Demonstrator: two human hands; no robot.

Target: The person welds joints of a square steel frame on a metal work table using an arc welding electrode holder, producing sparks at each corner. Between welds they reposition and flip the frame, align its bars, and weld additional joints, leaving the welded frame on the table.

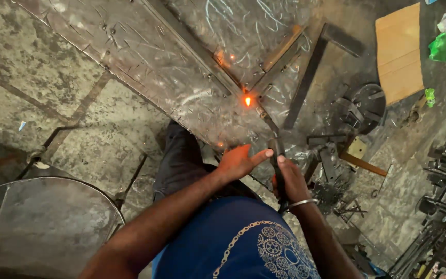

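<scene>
Right hand [290, 181] clenches the welding holder [277, 155], left hand [239, 163] bare with fingers released beside it; sparks from the glowing weld [247, 101] on the sheet [145, 57] could burn them.

There is one view only, from a camera on the person's head, looking steeply down past a blue printed shirt [243, 243] to the rough concrete floor [37, 67]. It sits close over the forearms; the patterned steel sheet [145, 57] runs from the top edge toward the middle. Scrap metal lies along the right edge, a flat cardboard piece [399, 51] near the top right corner.
</scene>
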